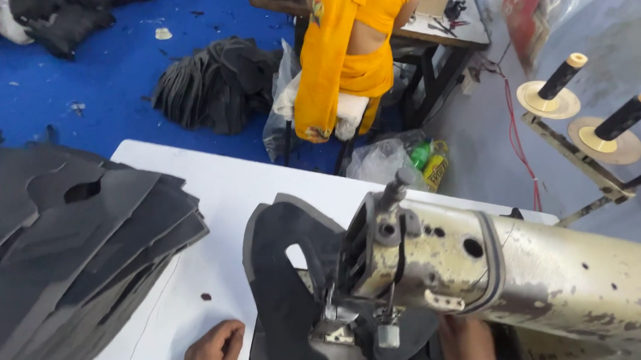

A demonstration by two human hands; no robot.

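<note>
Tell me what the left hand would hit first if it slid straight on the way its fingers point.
Most likely the dark cut piece under the sewing machine: the left hand rests on the white table, fingers pointing up and right toward its edge. Depth is unclear.

Bare bench [211, 209] lies open ahead of the left hand [211, 355]; a stack of dark cut pieces [65, 247] blocks its left, the sewing machine [504, 272] its right.

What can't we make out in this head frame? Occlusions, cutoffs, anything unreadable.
Head view only:
- Right hand: mostly behind the sewing machine and cut by the bottom edge; grip unknown.
- Left hand: fingers curled on the table, wrist cut off below.
- Needle area: hidden by the machine head.
- Black piece: lower part hidden under the machine.
- Stack: cut by the left edge; count unclear.
- Person in yellow: cropped at top.
</note>
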